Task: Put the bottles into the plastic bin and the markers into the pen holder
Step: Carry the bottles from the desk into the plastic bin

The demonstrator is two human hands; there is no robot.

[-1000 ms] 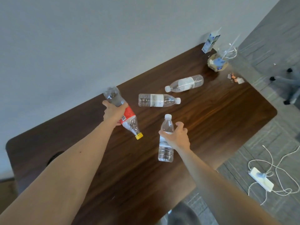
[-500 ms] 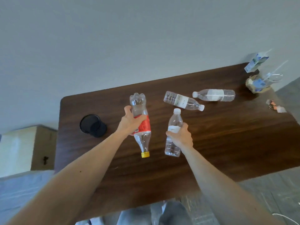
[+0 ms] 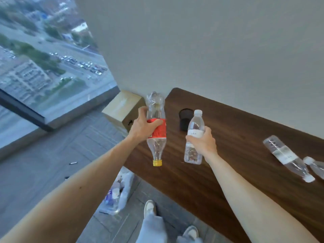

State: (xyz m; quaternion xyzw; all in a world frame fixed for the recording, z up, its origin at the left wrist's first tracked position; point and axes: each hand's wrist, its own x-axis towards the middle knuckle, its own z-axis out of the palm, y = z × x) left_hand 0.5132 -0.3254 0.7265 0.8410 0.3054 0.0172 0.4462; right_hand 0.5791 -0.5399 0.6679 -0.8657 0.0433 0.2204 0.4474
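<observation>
My left hand (image 3: 142, 127) grips an empty clear bottle with a red label (image 3: 156, 127), held upside down with its yellow cap pointing down, over the table's left end. My right hand (image 3: 201, 143) grips a small clear water bottle (image 3: 194, 137) with a white cap, held upright above the table. Two more clear bottles lie on the table at the right, one nearer (image 3: 287, 157) and one cut off by the frame edge (image 3: 315, 166). A black pen holder (image 3: 185, 119) stands near the table's far left corner. A clear plastic bin (image 3: 117, 192) holding some items sits on the floor below.
The dark wooden table (image 3: 236, 172) runs along a grey wall. A cardboard box (image 3: 122, 108) stands on the floor past the table's left end. Two dark markers lie on the floor, one farther (image 3: 73, 162) and one nearer (image 3: 67, 177). My shoes (image 3: 149, 207) are below, and a large window is at left.
The view has swung left, bringing the window, floor and plastic bin into sight. Both hands have carried their bottles toward the table's left end.
</observation>
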